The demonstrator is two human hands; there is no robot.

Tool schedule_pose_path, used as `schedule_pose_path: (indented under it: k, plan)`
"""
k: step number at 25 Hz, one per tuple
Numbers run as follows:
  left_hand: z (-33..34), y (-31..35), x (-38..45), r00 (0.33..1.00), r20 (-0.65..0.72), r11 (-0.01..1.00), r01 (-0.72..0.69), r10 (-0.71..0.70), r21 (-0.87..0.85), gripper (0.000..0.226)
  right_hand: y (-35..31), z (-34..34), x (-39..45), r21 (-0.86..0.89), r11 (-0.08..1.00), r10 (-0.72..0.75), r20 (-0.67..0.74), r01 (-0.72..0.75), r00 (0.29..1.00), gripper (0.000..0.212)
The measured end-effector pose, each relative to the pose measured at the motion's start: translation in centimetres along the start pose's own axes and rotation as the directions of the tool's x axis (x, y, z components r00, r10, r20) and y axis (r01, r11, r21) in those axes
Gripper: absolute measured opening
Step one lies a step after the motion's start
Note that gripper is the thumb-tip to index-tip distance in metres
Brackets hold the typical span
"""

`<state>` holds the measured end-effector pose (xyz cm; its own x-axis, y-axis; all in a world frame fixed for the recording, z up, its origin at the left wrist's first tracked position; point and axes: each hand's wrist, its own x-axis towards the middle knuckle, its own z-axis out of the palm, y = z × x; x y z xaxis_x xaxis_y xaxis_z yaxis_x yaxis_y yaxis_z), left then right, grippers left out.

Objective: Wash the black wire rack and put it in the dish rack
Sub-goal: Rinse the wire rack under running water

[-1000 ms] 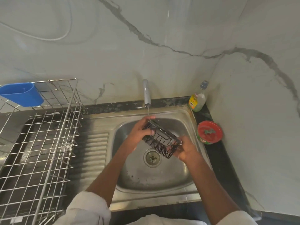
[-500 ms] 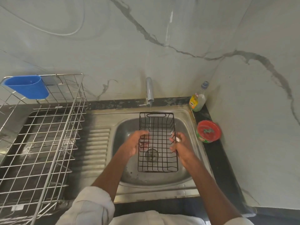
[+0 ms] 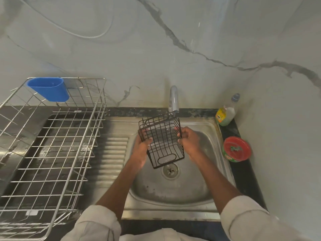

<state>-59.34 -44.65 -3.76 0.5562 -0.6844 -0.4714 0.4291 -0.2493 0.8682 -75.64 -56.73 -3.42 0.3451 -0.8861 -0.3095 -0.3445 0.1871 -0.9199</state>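
Head view: steel sink (image 3: 215,136), marble wall (image 3: 191,32), dark counter (image 3: 243,173).

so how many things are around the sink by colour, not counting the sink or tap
black: 1, the wire rack, held in both hands over the sink
silver: 1, the dish rack
blue: 1, the cup on the dish rack
red: 1, the tub
clear: 1, the bottle
total: 5
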Motion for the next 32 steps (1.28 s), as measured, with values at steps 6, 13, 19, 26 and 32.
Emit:
schedule_pose_path:
  k: [6,13,19,26,32]
  plan:
    - [-0.7,-1.1,-0.6,0.993,-0.04,0.954,-0.092,0.108,0.285,0.073,-2.4,0.8,3.7,-0.021,1.0,0.003,0.013,-0.002,1.0,0.038]
    - [-0.6,-3.0,-1.8,0.97,-0.243,0.972,0.036,0.022,0.231,0.086,-5.0,3.3,7.4,0.423,0.872,0.214,0.12,-0.245,0.969,0.022]
    - [-1.1,-3.6,-2.0,0.961,-0.277,0.964,0.051,0.024,0.261,0.079,-6.2,6.1,7.6,-0.018,0.999,0.036,-0.136,-0.039,0.99,0.012]
    - [-0.5,-4.7,-2.0,0.968,-0.246,0.963,0.025,0.044,0.269,0.082,-6.7,4.6,10.1,0.615,0.664,0.396,0.193,-0.425,0.898,0.012]
    - [-1.2,-4.8,-2.5,0.97,-0.232,0.955,0.004,0.067,0.296,0.074,-7.0,5.6,10.0,0.717,0.625,0.486,-0.045,-0.31,0.873,0.022]
